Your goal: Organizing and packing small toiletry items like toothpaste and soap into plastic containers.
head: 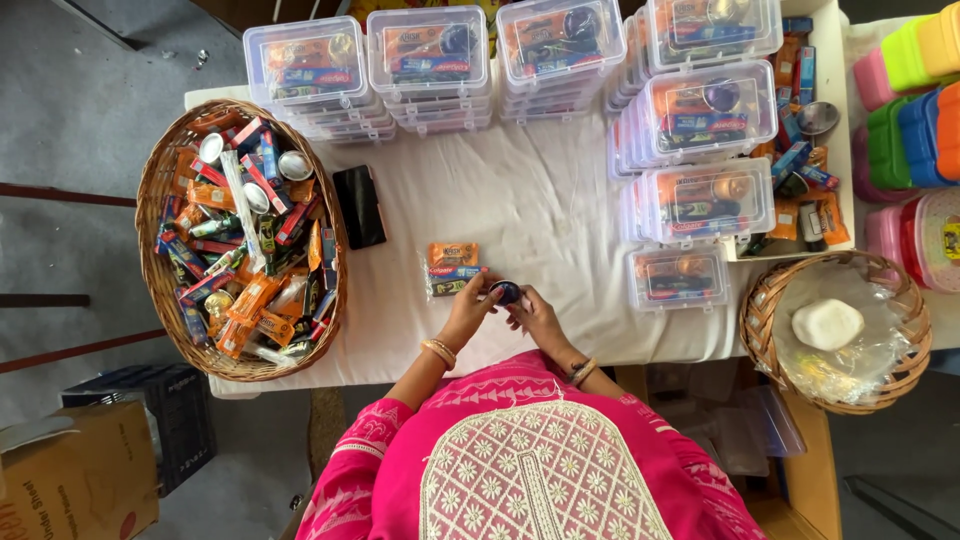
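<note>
Small round dark-blue tin (506, 291) pinched between fingers of left hand (470, 312) and right hand (535, 318), just above white-clothed worktop (540, 210) near orange sachet bundle (452, 268). Likely light, rigid, smooth-sided; best gripped at the rim. Wicker basket (160, 215) of assorted items far left.

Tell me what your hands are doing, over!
Left hand and right hand together on small dark round tin. Orange packet bundle just beyond. Nothing blocking.

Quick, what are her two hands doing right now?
Left hand: closed on the small dark round tin.
Right hand: fingers also on the tin, gripping it from the other side.
</note>
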